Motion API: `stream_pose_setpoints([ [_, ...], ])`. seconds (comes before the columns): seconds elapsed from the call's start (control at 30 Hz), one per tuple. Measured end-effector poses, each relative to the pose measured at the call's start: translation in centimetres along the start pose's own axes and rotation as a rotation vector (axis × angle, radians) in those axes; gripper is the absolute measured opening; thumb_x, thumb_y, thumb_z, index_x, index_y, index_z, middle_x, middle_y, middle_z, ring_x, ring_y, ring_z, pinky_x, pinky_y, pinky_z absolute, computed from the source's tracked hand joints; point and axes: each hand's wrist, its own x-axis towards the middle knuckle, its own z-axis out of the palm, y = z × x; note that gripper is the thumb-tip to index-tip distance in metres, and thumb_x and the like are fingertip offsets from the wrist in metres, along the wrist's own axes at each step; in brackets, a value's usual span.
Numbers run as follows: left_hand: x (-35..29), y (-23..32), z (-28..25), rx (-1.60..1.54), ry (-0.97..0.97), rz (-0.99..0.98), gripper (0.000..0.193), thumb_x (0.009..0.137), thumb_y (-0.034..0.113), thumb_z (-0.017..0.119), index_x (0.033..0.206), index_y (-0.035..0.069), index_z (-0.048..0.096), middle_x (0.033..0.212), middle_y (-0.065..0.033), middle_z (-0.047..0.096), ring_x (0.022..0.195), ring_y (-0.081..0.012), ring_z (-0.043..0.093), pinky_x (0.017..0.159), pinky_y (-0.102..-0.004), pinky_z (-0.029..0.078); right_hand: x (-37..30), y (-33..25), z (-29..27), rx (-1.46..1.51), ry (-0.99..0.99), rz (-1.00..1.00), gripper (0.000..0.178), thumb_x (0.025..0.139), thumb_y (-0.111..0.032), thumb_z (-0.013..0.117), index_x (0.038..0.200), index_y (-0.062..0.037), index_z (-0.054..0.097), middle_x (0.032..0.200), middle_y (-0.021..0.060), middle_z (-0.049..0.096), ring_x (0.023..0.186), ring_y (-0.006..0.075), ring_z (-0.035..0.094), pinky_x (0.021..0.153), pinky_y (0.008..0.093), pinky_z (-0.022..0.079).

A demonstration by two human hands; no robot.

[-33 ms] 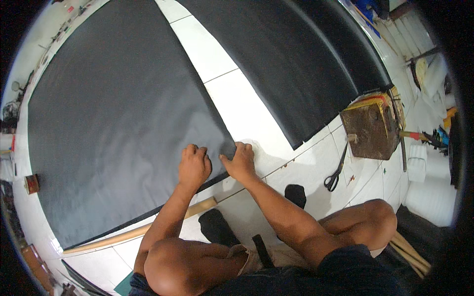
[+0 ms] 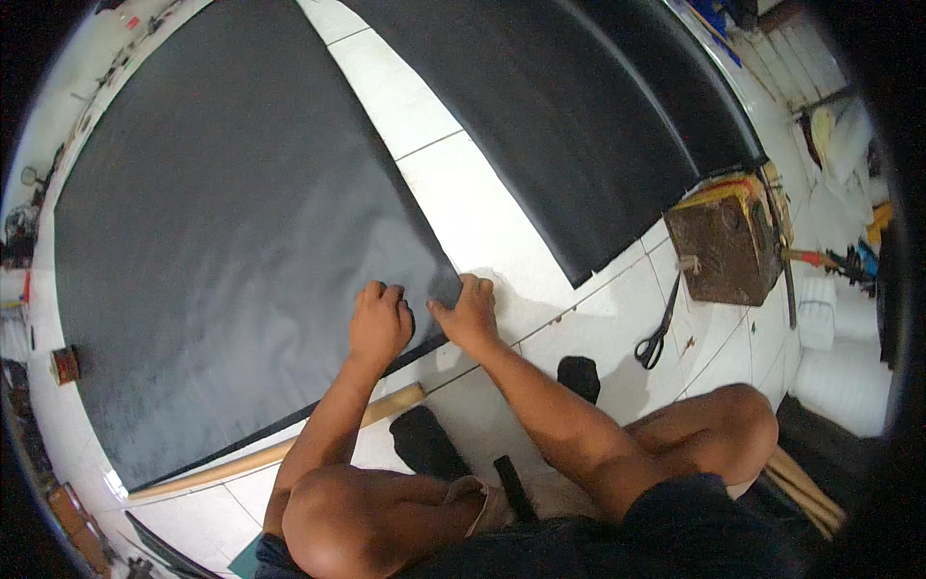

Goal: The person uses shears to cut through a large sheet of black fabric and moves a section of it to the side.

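Pressing the big black sheet [image 2: 231, 241] at its near right corner, both hands, left hand [image 2: 378, 323] and right hand [image 2: 468, 314], lie curled on it (it looks thin, bendy, easy to lift by the edge).

Bare tiled floor [image 2: 463, 207] between dark sheets — open lane; scissors [image 2: 658, 333], wooden box [image 2: 725, 241] block right.
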Motion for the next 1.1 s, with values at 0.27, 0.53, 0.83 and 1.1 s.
stream_pose_setpoints([
  [0.27, 1.0, -1.6, 0.4, -0.124, -0.113, -0.075, 0.031, 0.091, 0.028, 0.056, 0.097, 0.0, 0.066, 0.09, -0.021, 0.065, 0.087, -0.0398, 0.061, 0.083, -0.0439, 0.048, 0.4, -0.3, 1.1, 0.338, -0.083, 0.114, 0.059, 0.074, -0.026, 0.075, 0.116, 0.0036, 0.046, 0.106, 0.0249, 0.061, 0.099, 0.0405, 0.061, 0.082, 0.0478, 0.049],
  [0.53, 4.5, -1.5, -3.3, -0.617, -0.543, -0.473, 0.046, 0.086, 0.042, 0.066, 0.102, -0.001, 0.065, 0.09, -0.0073, 0.066, 0.085, -0.019, 0.059, 0.079, -0.0346, 0.046, -4.5, -5.5, -0.3, 0.096, -0.022, -0.484, 0.064, 0.071, -0.022, 0.077, 0.119, 0.004, 0.045, 0.097, 0.0212, 0.053, 0.096, 0.0404, 0.055, 0.082, 0.0468, 0.048],
  [0.83, 5.0, -4.1, -4.0, -0.952, -0.691, -0.584, 0.028, 0.089, 0.026, 0.066, 0.102, 0.001, 0.065, 0.092, -0.006, 0.069, 0.079, -0.0147, 0.064, 0.07, -0.0302, 0.051, -0.8, -1.1, 2.2, 0.62, -0.2, -0.171, 0.061, 0.078, -0.03, 0.082, 0.113, 0.0047, 0.046, 0.108, 0.0173, 0.056, 0.094, 0.0227, 0.062, 0.074, 0.0355, 0.053],
  [1.1, 4.7, -3.5, -5.3, -0.901, -0.649, -0.551, 0.026, 0.09, 0.025, 0.066, 0.102, 0.002, 0.066, 0.087, -0.0052, 0.069, 0.071, -0.0155, 0.064, 0.066, -0.0291, 0.051, 0.3, 0.0, 3.6, 0.535, -0.257, -0.154, 0.045, 0.082, -0.041, 0.074, 0.079, 0.0003, 0.057, 0.069, 0.0082, 0.059, 0.064, 0.0194, 0.058, 0.062, 0.0357, 0.049],
])
